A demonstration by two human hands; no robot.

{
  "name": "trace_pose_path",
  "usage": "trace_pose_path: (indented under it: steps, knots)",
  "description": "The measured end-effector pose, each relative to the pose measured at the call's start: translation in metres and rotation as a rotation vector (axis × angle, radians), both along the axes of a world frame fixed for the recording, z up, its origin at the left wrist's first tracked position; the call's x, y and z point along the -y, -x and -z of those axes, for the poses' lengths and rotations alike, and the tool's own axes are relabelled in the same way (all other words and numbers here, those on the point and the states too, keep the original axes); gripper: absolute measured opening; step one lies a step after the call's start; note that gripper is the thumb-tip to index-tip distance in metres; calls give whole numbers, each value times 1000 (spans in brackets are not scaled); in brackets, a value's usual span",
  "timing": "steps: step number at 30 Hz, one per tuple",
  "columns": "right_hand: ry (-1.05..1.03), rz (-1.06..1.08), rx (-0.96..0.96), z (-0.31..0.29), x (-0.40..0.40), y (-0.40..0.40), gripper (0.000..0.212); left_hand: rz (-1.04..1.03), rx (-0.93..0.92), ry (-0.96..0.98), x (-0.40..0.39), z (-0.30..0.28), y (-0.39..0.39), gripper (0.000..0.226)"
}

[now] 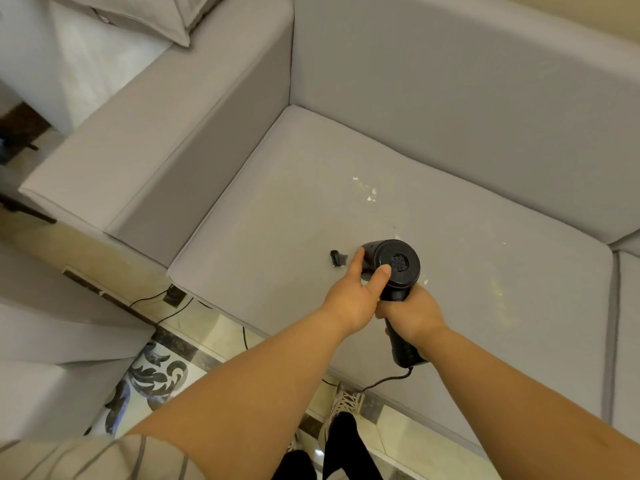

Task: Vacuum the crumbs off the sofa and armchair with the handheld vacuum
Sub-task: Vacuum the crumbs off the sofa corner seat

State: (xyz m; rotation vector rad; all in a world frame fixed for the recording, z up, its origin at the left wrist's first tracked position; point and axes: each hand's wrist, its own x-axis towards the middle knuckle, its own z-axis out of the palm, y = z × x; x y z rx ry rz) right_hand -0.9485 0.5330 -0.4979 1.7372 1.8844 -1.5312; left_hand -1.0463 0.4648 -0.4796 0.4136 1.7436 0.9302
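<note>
a: head view, looking down on the grey sofa [381, 209]. any writing on the vacuum [394, 268]? none i can read. round black back end, grille of small holes in the middle, no label showing.

b: count for me.

a: one vacuum, two hands, one loose black piece [338, 258] lying on the seat just left of the vacuum's body. crumbs [369, 190] in one pale cluster toward the back of the cushion, a few more flecks right of the vacuum and a faint yellowish dusting further right. too small to count one by one.

b: hands?

a: right hand [414, 315] wrapped round the black handle, fingers curled tight. left hand [356, 296] up against the barrel, fingers fairly straight, thumb on the rim of the round back end, index along the side. more a steadying touch than a grip.

b: and the vacuum itself?

a: matte black, pistol-shaped, fat cylinder on top, slim handle below, a black cord [384, 381] running from the handle's base down over the seat's front edge. it's over the front middle of the left seat cushion, nose pointing away; whether the nose touches the fabric i can't tell.

b: elsewhere?

a: one pillow [152, 15] top left, one laced shoe [343, 407] on the patterned tile floor [159, 375].
</note>
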Motion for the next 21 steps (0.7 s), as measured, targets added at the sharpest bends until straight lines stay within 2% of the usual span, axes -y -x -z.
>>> trace_pose_path:
  steps: [5,14,21]
  knots:
    - [16,26,15,3,20,-26,46,70,20,3,20,6,-23,69]
    - [53,72,19,-1,52,-60,50,112,34,28,49,3,-51,69]
    - [55,14,23,-2,57,-81,56,71,25,37,59,-6,-75,68]
